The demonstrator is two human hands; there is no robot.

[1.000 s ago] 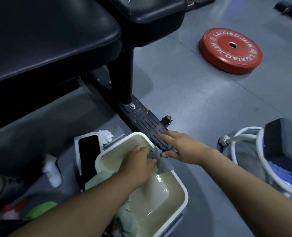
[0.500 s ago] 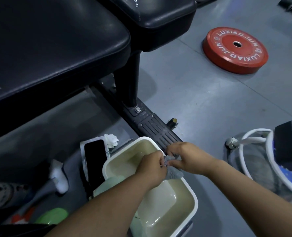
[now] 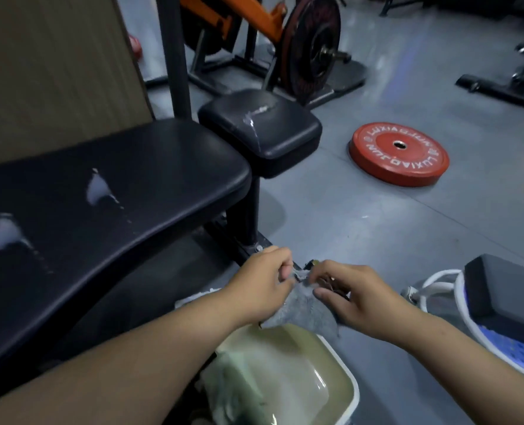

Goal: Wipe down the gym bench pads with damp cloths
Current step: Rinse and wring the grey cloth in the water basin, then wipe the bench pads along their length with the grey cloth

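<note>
While the long bench pad [image 3: 107, 191] at left carries two white foam patches, the left hand [image 3: 262, 280] and right hand [image 3: 358, 297] each pinch the grey cloth [image 3: 303, 311] above the basin [image 3: 346, 391]; it appears damp. A red weight plate [image 3: 398, 153] lies on the floor at right.

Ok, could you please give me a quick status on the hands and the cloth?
Left hand and right hand both gripping grey cloth above basin. Bench pad unwiped, foam showing.

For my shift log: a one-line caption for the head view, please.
Both hands, left and right, hold a grey cloth above the basin, beside the foam-spotted bench pad.
</note>
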